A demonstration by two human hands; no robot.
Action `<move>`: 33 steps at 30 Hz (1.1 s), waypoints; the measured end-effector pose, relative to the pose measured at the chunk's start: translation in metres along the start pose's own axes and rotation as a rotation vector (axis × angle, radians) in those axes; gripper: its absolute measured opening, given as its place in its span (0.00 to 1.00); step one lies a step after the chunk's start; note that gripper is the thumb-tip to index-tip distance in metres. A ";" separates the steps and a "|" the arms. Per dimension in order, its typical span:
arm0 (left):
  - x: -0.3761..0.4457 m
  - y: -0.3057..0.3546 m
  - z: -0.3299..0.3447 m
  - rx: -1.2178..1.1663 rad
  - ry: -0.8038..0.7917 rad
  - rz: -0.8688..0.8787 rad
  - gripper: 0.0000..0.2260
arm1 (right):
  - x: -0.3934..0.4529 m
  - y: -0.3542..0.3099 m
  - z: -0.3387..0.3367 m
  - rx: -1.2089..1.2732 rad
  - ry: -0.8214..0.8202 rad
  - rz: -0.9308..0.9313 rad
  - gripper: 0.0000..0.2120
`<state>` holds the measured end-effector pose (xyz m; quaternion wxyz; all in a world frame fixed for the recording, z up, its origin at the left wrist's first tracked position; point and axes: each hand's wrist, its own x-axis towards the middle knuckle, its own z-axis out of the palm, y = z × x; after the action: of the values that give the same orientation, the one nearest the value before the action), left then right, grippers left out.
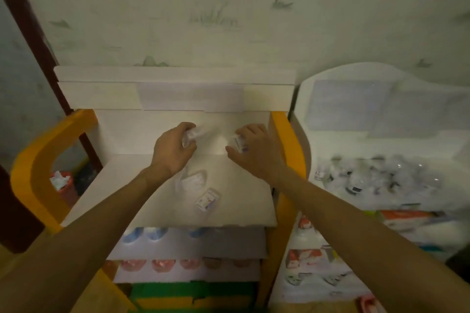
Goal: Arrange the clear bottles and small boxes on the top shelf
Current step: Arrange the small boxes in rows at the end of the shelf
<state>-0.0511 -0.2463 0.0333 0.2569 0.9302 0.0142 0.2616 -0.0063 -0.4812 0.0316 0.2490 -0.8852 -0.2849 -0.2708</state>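
Both my arms reach over the white top shelf (pixel 127 190) of a yellow-sided rack. My left hand (pixel 173 147) grips a clear bottle (pixel 193 133) near the shelf's back, fingers curled round it. My right hand (pixel 254 150) holds a small box (pixel 239 143) with purple print, a little to the right. Nearer the front edge a clear bottle (pixel 192 181) lies on its side, and a small white box (pixel 208 199) with red and purple print lies just in front of it. The picture is blurred.
A yellow side panel (pixel 287 140) bounds the shelf on the right, a yellow curved panel (pixel 33 160) on the left. Lower shelves hold blue and red items. A neighbouring white rack (pixel 381 180) on the right carries several clear bottles and boxes.
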 end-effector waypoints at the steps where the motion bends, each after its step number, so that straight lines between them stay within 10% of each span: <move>1: 0.001 0.012 0.003 -0.036 0.006 0.031 0.17 | -0.002 0.008 -0.013 -0.007 0.026 0.018 0.24; 21: 0.038 0.368 0.231 -0.006 -0.179 0.540 0.18 | -0.164 0.314 -0.238 -0.312 -0.247 0.312 0.27; 33: 0.018 0.533 0.402 -0.092 -0.373 0.571 0.15 | -0.258 0.464 -0.331 -0.146 -0.135 0.711 0.37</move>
<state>0.1058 -0.8947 0.0071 0.2130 0.9160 -0.3058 0.1487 0.0001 -1.1043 -0.0202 0.2442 -0.9602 0.0449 -0.1277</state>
